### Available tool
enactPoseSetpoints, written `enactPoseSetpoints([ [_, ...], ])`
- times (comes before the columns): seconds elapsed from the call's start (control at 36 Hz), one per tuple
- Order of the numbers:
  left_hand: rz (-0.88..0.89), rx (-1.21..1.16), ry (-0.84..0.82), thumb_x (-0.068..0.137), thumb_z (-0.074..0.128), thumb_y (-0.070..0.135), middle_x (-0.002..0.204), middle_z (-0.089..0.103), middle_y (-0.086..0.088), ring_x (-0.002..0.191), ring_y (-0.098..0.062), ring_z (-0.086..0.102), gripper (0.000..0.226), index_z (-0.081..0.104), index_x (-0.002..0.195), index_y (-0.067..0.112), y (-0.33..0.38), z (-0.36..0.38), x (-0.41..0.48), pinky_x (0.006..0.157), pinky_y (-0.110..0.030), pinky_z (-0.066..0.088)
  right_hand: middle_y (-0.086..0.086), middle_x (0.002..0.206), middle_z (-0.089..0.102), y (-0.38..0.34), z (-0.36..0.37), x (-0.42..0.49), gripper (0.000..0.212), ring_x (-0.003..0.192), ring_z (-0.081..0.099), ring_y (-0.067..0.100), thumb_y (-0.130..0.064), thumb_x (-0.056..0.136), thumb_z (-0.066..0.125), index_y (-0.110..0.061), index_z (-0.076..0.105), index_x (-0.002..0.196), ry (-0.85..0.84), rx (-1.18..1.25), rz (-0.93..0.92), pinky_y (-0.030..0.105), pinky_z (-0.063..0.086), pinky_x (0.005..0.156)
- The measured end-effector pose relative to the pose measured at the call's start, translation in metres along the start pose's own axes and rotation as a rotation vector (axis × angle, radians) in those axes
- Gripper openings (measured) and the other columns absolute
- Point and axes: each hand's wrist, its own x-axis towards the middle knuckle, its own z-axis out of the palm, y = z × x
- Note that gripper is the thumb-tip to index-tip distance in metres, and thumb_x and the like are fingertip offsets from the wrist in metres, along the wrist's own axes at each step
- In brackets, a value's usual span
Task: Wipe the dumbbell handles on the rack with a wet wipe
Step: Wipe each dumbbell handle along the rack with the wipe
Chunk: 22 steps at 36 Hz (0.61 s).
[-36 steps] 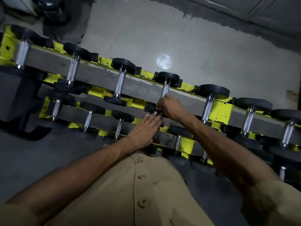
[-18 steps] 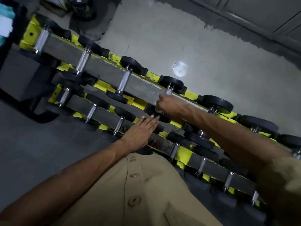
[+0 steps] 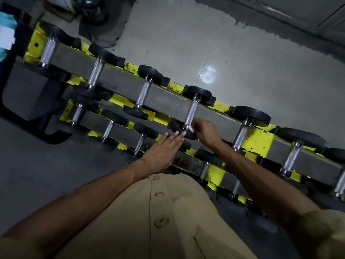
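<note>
A yellow and grey rack [image 3: 261, 139] runs diagonally from upper left to lower right, with several black dumbbells on its tiers. One top-tier dumbbell has a knurled steel handle [image 3: 192, 111] in the middle of the view. My right hand [image 3: 205, 132] pinches a small white wet wipe [image 3: 190, 129] at the near end of that handle, beside the near black head. My left hand [image 3: 164, 152] lies flat with straight fingers, its fingertips touching that dumbbell's near black head [image 3: 186, 135].
More steel handles [image 3: 144, 94] [image 3: 240, 135] flank the one at the wipe. Lower tiers hold smaller dumbbells [image 3: 108, 129]. Grey floor lies beyond the rack, dark gear [image 3: 93, 8] stands at the top left, and a blue and white object [image 3: 6, 34] shows at the left edge.
My right hand slid down the handle toward its near end, baring most of the steel and showing the white wipe. My left hand stayed flat. The view tilted and shifted the rack.
</note>
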Motion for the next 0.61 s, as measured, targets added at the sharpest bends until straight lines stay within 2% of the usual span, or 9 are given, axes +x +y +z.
enactPoseSetpoints([
  [0.08, -0.003, -0.008, -0.022, 0.103, 0.048, 0.032, 0.170, -0.025, -0.017, 0.161, -0.033, -0.012, 0.089, -0.009, 0.164, 0.002, 0.000, -0.001, -0.001, 0.130, -0.051, 0.008, 0.001, 0.076, 0.070, 0.005, 0.014, 0.007, 0.016, 0.073, 0.066, 0.022, -0.007, 0.081, 0.073, -0.017, 0.060, 0.078, 0.059, 0.275, 0.245, 0.035, 0.052, 0.066],
  [0.14, -0.016, -0.009, -0.031, 0.102, 0.049, 0.031, 0.170, -0.026, -0.018, 0.160, -0.033, -0.013, 0.090, -0.009, 0.164, 0.002, 0.000, -0.002, -0.003, 0.130, -0.051, 0.007, 0.003, 0.074, 0.067, -0.002, 0.019, 0.009, 0.020, 0.068, 0.061, 0.017, 0.003, 0.081, 0.068, -0.015, 0.061, 0.078, 0.100, 0.434, 0.344, 0.029, 0.048, 0.062],
  [0.22, -0.025, -0.014, -0.035, 0.103, 0.048, 0.030, 0.169, -0.027, -0.018, 0.160, -0.033, -0.013, 0.088, -0.009, 0.164, 0.001, -0.001, -0.002, -0.004, 0.130, -0.051, 0.008, 0.000, 0.073, 0.062, -0.006, 0.022, 0.007, 0.024, 0.066, 0.056, 0.013, 0.010, 0.081, 0.063, -0.014, 0.062, 0.079, 0.152, 0.575, 0.411, 0.024, 0.044, 0.059],
  [0.28, -0.029, -0.015, -0.030, 0.102, 0.049, 0.030, 0.169, -0.027, -0.018, 0.160, -0.033, -0.014, 0.089, -0.008, 0.164, 0.002, -0.001, -0.001, -0.004, 0.130, -0.051, 0.009, -0.002, 0.075, 0.065, -0.007, 0.020, 0.000, 0.023, 0.067, 0.059, 0.010, 0.008, 0.081, 0.066, -0.016, 0.066, 0.079, 0.158, 0.555, 0.355, 0.022, 0.046, 0.060],
  [0.36, -0.021, -0.008, -0.018, 0.101, 0.053, 0.034, 0.169, -0.029, -0.018, 0.160, -0.033, -0.014, 0.094, -0.010, 0.164, 0.002, -0.002, 0.003, -0.003, 0.130, -0.051, 0.009, -0.006, 0.084, 0.068, -0.013, 0.012, -0.008, 0.019, 0.076, 0.060, 0.003, 0.002, 0.086, 0.066, -0.015, 0.075, 0.087, 0.103, 0.346, 0.137, 0.013, 0.043, 0.068],
  [0.42, -0.012, 0.006, -0.012, 0.101, 0.055, 0.036, 0.168, -0.029, -0.019, 0.160, -0.033, -0.014, 0.097, -0.011, 0.164, 0.002, -0.003, 0.004, -0.002, 0.131, -0.051, 0.008, 0.000, 0.092, 0.070, -0.016, 0.007, -0.001, 0.017, 0.083, 0.064, 0.013, -0.002, 0.087, 0.067, -0.013, 0.078, 0.094, 0.065, 0.140, -0.040, 0.021, 0.047, 0.074],
  [0.5, 0.000, 0.035, -0.018, 0.102, 0.054, 0.039, 0.170, -0.024, -0.019, 0.160, -0.034, -0.013, 0.097, -0.010, 0.164, 0.001, -0.002, 0.001, -0.002, 0.131, -0.051, 0.006, 0.006, 0.094, 0.066, -0.026, 0.000, 0.019, 0.013, 0.090, 0.065, 0.028, -0.012, 0.088, 0.068, -0.014, 0.077, 0.097, -0.036, -0.185, -0.266, 0.035, 0.051, 0.074],
  [0.61, 0.018, 0.085, -0.031, 0.103, 0.052, 0.041, 0.174, -0.007, -0.020, 0.161, -0.035, -0.005, 0.091, -0.002, 0.165, 0.001, 0.001, -0.002, -0.001, 0.130, -0.053, 0.007, 0.002, 0.107, 0.067, -0.048, -0.008, 0.038, 0.021, 0.106, 0.052, 0.026, -0.028, 0.088, 0.069, -0.015, 0.073, 0.104, -0.158, -0.740, -0.491, 0.039, 0.043, 0.089],
])
